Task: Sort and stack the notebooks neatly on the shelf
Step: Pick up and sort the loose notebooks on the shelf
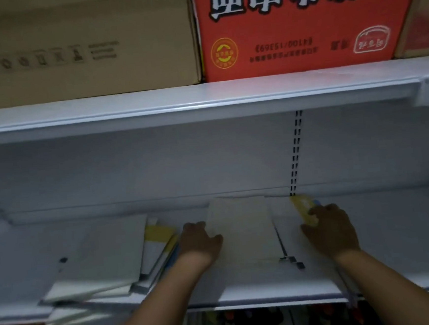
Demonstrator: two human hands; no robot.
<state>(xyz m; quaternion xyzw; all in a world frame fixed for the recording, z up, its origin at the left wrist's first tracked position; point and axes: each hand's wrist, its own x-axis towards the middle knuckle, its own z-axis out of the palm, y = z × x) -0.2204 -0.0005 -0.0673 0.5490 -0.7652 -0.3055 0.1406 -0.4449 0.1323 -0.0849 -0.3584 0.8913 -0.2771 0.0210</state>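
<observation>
Nearest the camera, two bare forearms reach over the front lip of the shelf (270, 295). The left hand (200, 240) grips the pale notebook (242, 232) at its left edge. The thumb lies on the cover, and the other fingers (191, 227) curl close together along that edge. The right hand (331, 227) rests on a yellow-covered notebook (305, 210) with its fingers bent over it; through the blur it cannot be told whether they pinch or only press.

To the left of the left fingers lies a skewed pile (105, 258) of notebooks, corners fanned, its near end jutting past the lip.

The notebooks look thin, light and bendy, with smooth covers likely to slide on one another. They are probably best held by both long edges, with thumbs on top, and squared against the shelf. The overhanging pile could slip off if nudged.

Beyond the fingertips stands the white back panel (157, 166). Above it, a cardboard box (76, 45) and a red box (300, 27) sit on the upper board.
</observation>
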